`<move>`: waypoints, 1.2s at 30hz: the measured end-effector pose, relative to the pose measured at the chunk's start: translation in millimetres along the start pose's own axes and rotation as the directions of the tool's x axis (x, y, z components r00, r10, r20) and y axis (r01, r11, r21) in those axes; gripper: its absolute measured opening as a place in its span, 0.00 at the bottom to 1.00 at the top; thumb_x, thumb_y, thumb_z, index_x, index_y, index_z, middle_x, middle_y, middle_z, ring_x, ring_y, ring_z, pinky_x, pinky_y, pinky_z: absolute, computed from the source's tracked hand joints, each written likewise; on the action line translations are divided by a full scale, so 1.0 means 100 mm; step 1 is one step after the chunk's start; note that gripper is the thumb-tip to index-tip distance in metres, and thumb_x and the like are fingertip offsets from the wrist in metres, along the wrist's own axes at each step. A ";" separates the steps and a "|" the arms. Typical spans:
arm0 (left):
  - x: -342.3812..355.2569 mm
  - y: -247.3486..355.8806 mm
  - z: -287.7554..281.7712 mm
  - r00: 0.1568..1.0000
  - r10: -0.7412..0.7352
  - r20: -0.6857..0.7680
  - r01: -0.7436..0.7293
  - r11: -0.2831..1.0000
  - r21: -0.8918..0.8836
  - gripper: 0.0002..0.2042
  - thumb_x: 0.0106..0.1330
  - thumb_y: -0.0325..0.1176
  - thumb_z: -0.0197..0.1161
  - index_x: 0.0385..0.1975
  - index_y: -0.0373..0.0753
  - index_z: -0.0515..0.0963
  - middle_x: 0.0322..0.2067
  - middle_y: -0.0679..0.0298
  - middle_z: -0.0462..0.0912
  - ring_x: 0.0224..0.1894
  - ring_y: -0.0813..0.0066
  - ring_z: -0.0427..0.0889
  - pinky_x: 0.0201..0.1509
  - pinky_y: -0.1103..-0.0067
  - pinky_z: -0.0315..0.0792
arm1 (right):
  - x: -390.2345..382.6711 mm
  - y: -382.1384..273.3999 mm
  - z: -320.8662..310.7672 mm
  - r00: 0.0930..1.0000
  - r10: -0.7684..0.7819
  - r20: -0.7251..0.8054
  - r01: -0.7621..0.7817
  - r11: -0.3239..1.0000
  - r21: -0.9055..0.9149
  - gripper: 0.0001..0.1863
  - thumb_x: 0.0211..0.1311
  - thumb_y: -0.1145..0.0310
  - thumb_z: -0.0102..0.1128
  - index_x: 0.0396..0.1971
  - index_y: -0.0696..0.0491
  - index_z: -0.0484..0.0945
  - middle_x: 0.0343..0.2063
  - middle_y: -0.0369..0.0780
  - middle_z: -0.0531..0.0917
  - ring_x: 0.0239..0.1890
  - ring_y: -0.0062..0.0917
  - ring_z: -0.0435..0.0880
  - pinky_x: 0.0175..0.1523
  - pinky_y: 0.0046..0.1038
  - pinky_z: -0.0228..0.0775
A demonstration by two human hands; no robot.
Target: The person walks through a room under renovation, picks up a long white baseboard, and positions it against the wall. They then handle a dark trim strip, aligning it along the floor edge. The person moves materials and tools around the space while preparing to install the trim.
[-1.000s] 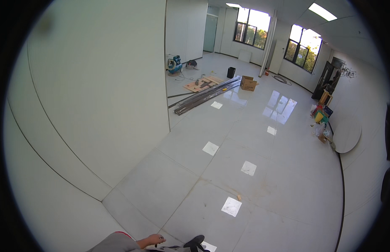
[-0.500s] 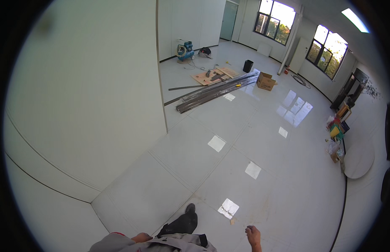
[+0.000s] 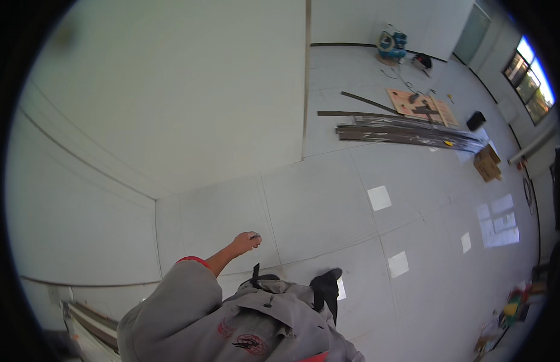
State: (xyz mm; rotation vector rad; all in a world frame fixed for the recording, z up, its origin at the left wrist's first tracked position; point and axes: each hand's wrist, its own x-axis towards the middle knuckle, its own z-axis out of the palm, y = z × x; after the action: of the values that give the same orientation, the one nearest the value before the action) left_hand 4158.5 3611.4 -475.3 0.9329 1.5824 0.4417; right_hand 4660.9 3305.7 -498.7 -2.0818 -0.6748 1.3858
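Observation:
My left hand point(image 3: 246, 242) hangs in front of my body, over the pale glossy floor point(image 3: 316, 211). Its fingers are curled closed, and a small dark-grey bit shows at them, too small to name. The grey sleeve point(image 3: 177, 295) with a red cuff covers that arm down to the forearm. My right hand is out of the picture. Below, one dark shoe point(image 3: 334, 274) is planted on the floor, to the right of the grey jacket point(image 3: 274, 314).
A white wall panel point(image 3: 189, 90) ends at a corner ahead. Beyond it lie long dark strips point(image 3: 400, 134) in clear wrap, a wooden board point(image 3: 406, 101) with tools, a blue air compressor point(image 3: 392, 47), a black bin point(image 3: 475, 120) and a cardboard box point(image 3: 487, 164). More strips point(image 3: 93, 320) stand lower left.
My view has swung left, so the strips and compressor sit further right. My left hand has come forward, away from the jacket. My right hand has left the picture.

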 end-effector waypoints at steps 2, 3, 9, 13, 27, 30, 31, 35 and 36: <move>0.12 -0.24 0.24 0.991 -0.092 -0.095 0.087 0.995 -0.054 0.20 0.65 0.48 0.59 0.44 0.36 0.78 0.36 0.66 0.82 0.38 0.76 0.80 0.41 0.77 0.74 | 0.76 -0.41 -0.57 0.997 -0.064 0.033 0.066 0.995 -0.078 0.07 0.58 0.68 0.55 0.24 0.54 0.77 0.21 0.39 0.79 0.27 0.28 0.78 0.32 0.33 0.73; 0.11 -0.44 0.38 0.970 -0.182 -0.160 0.180 0.983 -0.029 0.19 0.64 0.49 0.60 0.41 0.37 0.79 0.33 0.66 0.82 0.35 0.76 0.80 0.37 0.77 0.75 | 1.11 -0.63 -0.94 0.992 -0.119 0.032 0.123 0.985 -0.124 0.07 0.57 0.68 0.55 0.24 0.53 0.77 0.21 0.38 0.79 0.27 0.28 0.78 0.32 0.32 0.73; -0.65 -0.76 1.32 0.840 -0.511 -0.184 0.465 0.851 -0.243 0.19 0.64 0.49 0.61 0.38 0.36 0.81 0.32 0.64 0.83 0.32 0.74 0.82 0.33 0.76 0.77 | 3.50 -1.90 -3.01 0.749 -0.644 0.157 0.649 0.666 -0.368 0.06 0.55 0.69 0.56 0.20 0.52 0.77 0.19 0.36 0.79 0.25 0.25 0.77 0.28 0.29 0.71; -0.67 -0.60 1.95 0.739 -0.642 -0.205 0.531 0.742 -0.409 0.19 0.64 0.48 0.61 0.39 0.36 0.81 0.34 0.63 0.84 0.33 0.73 0.82 0.35 0.76 0.77 | 4.40 -3.73 -2.42 0.994 -0.053 -0.092 0.051 0.998 -0.021 0.10 0.57 0.66 0.59 0.36 0.55 0.79 0.28 0.39 0.84 0.28 0.25 0.81 0.29 0.31 0.74; -0.66 0.48 3.49 0.509 -0.560 -0.654 -0.043 0.742 -0.669 0.23 0.66 0.51 0.57 0.44 0.35 0.79 0.35 0.60 0.84 0.35 0.69 0.83 0.40 0.73 0.78 | 5.15 -5.51 0.69 0.484 -0.113 0.868 0.727 0.604 -0.326 0.15 0.59 0.61 0.58 0.40 0.56 0.78 0.33 0.41 0.84 0.35 0.31 0.82 0.36 0.38 0.76; -0.95 0.30 4.65 0.453 -0.759 -0.468 0.202 0.599 -0.775 0.22 0.65 0.52 0.57 0.41 0.37 0.82 0.31 0.63 0.84 0.33 0.72 0.83 0.37 0.75 0.79 | 5.43 -5.61 0.73 0.457 -0.016 0.889 0.780 0.489 -0.392 0.15 0.61 0.60 0.57 0.39 0.56 0.79 0.34 0.42 0.84 0.35 0.32 0.82 0.37 0.39 0.76; -1.03 0.32 4.99 0.433 -0.797 -0.421 0.274 0.562 -0.780 0.22 0.65 0.52 0.56 0.40 0.37 0.82 0.30 0.62 0.84 0.31 0.71 0.83 0.37 0.76 0.78 | 5.58 -5.63 0.67 0.467 0.014 0.884 0.788 0.447 -0.423 0.15 0.61 0.59 0.57 0.39 0.57 0.79 0.34 0.42 0.84 0.35 0.33 0.82 0.38 0.39 0.76; -1.37 0.21 6.35 0.345 -0.918 -0.197 0.240 0.289 -0.927 0.22 0.64 0.52 0.58 0.40 0.37 0.82 0.31 0.62 0.85 0.33 0.71 0.84 0.37 0.76 0.80 | 6.15 -5.56 0.29 0.527 0.140 0.838 0.788 0.289 -0.543 0.16 0.63 0.58 0.56 0.38 0.57 0.80 0.35 0.42 0.84 0.36 0.34 0.82 0.39 0.41 0.76; -1.41 0.25 6.43 0.330 -0.929 -0.168 0.198 0.242 -0.950 0.22 0.64 0.52 0.58 0.38 0.36 0.83 0.31 0.62 0.85 0.33 0.71 0.84 0.36 0.75 0.80 | 6.28 -5.54 0.16 0.538 0.155 0.829 0.787 0.261 -0.559 0.17 0.63 0.58 0.55 0.38 0.57 0.80 0.35 0.42 0.84 0.36 0.34 0.82 0.39 0.42 0.76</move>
State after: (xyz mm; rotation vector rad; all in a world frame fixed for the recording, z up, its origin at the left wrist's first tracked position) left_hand 4774.8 3382.5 -521.8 -0.9005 1.9786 0.9011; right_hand 4802.6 4130.6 -541.8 -1.4843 -2.8022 1.7379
